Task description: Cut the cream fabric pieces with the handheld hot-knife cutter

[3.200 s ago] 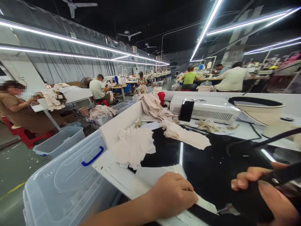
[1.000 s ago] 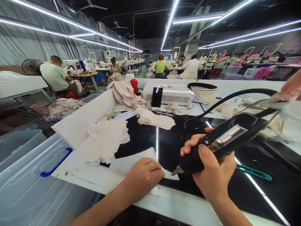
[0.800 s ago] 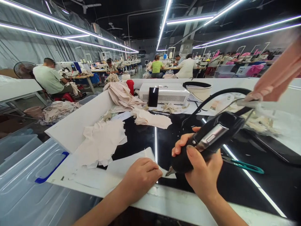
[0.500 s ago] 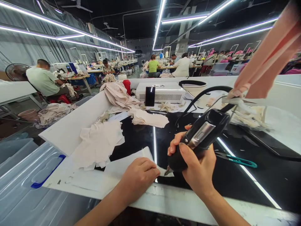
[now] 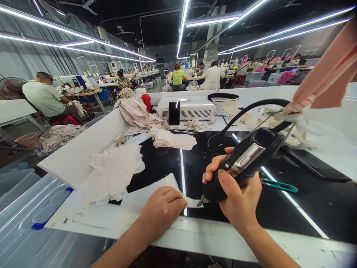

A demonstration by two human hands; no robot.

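Note:
My right hand [image 5: 235,190] is wrapped round a black corded handheld tool [image 5: 245,160] with a silver plate on its side. The tool slants down to the left. Its pointed metal tip [image 5: 200,201] is at the right end of a narrow strip of white fabric [image 5: 193,202]. My left hand [image 5: 164,208] lies over the fabric with its fingers curled and pressed together, just left of the tip. A wider part of the white piece [image 5: 164,183] spreads out behind and left of that hand. The left fingertips are partly hidden.
Cut white pieces [image 5: 113,173] and a fabric stack [image 5: 173,139] lie on the black glossy tabletop [image 5: 156,160]. Teal-handled snips [image 5: 280,185] lie right of the tool. A phone [image 5: 174,113] leans against a white vented box [image 5: 195,109]. Pink cloth [image 5: 320,82] hangs by the cord.
The tool's body and my right hand have shifted slightly right, while its tip stays near the strip's end. My left hand keeps its place on the fabric. The whole view has turned slightly.

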